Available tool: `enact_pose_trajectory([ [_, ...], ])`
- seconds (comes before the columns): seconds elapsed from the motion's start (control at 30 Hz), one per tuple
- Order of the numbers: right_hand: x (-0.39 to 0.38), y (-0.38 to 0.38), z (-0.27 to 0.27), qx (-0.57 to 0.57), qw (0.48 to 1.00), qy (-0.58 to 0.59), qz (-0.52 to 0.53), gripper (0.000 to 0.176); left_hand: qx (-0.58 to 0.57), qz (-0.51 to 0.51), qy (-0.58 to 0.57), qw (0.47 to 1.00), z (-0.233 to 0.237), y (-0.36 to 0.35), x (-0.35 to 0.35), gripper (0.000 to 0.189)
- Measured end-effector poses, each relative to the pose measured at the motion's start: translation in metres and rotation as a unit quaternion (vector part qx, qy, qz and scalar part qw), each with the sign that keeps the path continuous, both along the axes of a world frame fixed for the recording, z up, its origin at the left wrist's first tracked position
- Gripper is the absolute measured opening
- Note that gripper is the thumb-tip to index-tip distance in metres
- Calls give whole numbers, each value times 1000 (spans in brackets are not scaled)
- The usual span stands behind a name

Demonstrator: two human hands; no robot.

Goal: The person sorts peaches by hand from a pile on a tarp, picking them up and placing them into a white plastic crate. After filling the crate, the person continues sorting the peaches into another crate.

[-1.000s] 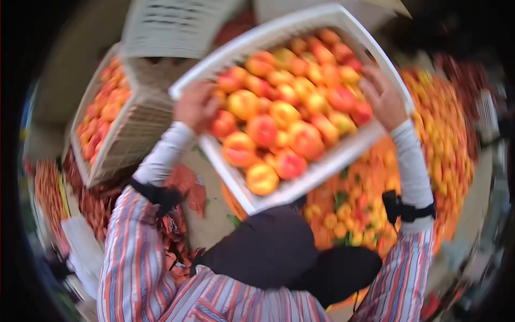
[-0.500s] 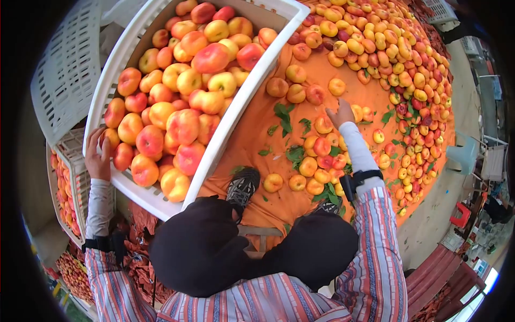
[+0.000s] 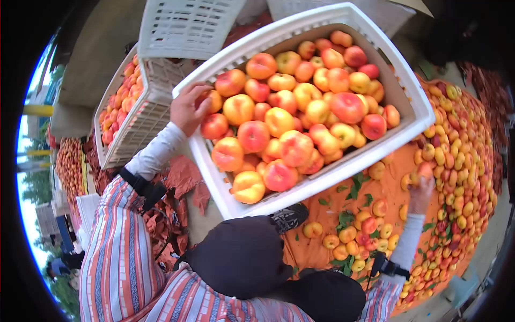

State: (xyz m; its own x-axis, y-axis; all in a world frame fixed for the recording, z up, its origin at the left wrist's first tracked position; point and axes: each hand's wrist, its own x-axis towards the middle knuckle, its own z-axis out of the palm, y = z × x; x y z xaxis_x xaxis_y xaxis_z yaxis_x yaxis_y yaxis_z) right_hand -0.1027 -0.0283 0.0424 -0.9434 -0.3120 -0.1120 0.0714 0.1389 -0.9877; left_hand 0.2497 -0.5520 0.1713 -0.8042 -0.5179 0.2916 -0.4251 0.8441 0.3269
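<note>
A white plastic crate (image 3: 375, 147), lined with cardboard and heaped with flat yellow-red peaches, stands tilted in front of me. My left hand (image 3: 188, 109) reaches over its left corner, thumb and fingers curled around a peach (image 3: 213, 101) just inside the rim. Out to the right, my right hand (image 3: 420, 193) is closed on another peach (image 3: 425, 170) above the orange cloth (image 3: 319, 249). A large heap of peaches (image 3: 461, 172) lies close to that hand. Several more peaches (image 3: 347, 234) are scattered with green leaves between my shoe and my right forearm.
Behind on the left stands another white crate (image 3: 120, 129) filled with peaches, with an upturned perforated crate (image 3: 188, 29) beside it. Crumpled reddish sheets (image 3: 185, 177) lie on the floor left of my knees. A bluish stool (image 3: 464, 290) stands at the lower right.
My view has turned left, so the crate appears further right. My right hand, outstretched over the cloth before, now holds a peach by the heap. My left hand stays at the crate's corner.
</note>
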Motion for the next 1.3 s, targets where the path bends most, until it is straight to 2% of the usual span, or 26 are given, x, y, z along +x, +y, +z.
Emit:
enact_pose_trajectory([
  [0.03, 22, -30, 67, -79, 994, -66, 27, 63, 5, -1, 2, 1000, 1, 1, 0, 24],
  [0.1, 36, -79, 132, 16, 993, 49, 108, 63, 7, -7, 5, 1000, 2, 0, 1, 23],
  [0.17, 69, -150, 182, 29, 967, 131, 215, 61, 13, -17, 10, 1000, 4, 0, 1, 22],
  [0.2, 81, -179, 194, 60, 951, 127, 276, 61, 2, -18, 21, 1000, 3, -1, 2, 22],
  [0.23, 90, -207, 201, 90, 930, 122, 336, 62, 6, -20, 22, 1000, 2, -1, 3, 21],
  [0.3, 100, -257, 198, 159, 838, 291, 433, 63, 9, -25, 26, 999, 3, -3, 4, 21],
  [0.43, 130, -343, 167, 162, 767, 452, 425, 63, 2, -24, 41, 999, 2, -5, 5, 21],
  [0.53, 144, -364, 123, 216, 697, 503, 462, 59, 15, -25, 40, 999, 1, -5, 5, 21],
  [0.63, 133, -360, 131, 205, 727, 428, 497, 54, 19, -21, 47, 998, 3, -5, 5, 20],
  [0.67, 131, -353, 135, 166, 777, 381, 474, 51, 21, -17, 39, 999, 2, -4, 6, 22],
  [0.73, 119, -334, 136, 179, 779, 430, 420, 48, 21, -17, 26, 999, 1, -5, 5, 24],
  [0.83, 96, -293, 148, 139, 802, 473, 337, 39, 45, -84, 27, 995, 8, 0, -5, 35],
  [0.9, 83, -254, 163, 125, 854, 417, 284, 32, 37, -159, -6, 987, 14, 10, -24, 46],
  [0.97, 71, -203, 161, 134, 924, 296, 203, 29, 31, -209, -35, 977, 16, 26, -50, 56],
  [1.03, 54, -151, 143, 112, 949, 263, 132, 27, 13, -262, -41, 964, 0, 33, -74, 63],
  [1.1, 48, -101, 125, 176, 946, 260, 75, 25, -2, -269, -67, 961, -25, 33, -85, 62],
  [1.13, 51, -78, 108, 158, 958, 237, 24, 23, -2, -254, -77, 964, -24, 38, -84, 62],
  [1.2, 60, -31, 80, 247, 939, 239, -3, 22, 7, -250, -69, 966, -16, 48, -80, 60],
  [1.3, 71, 5, 18, 378, 913, 148, 42, 25, -4, -252, -88, 964, -13, 47, -84, 59],
])
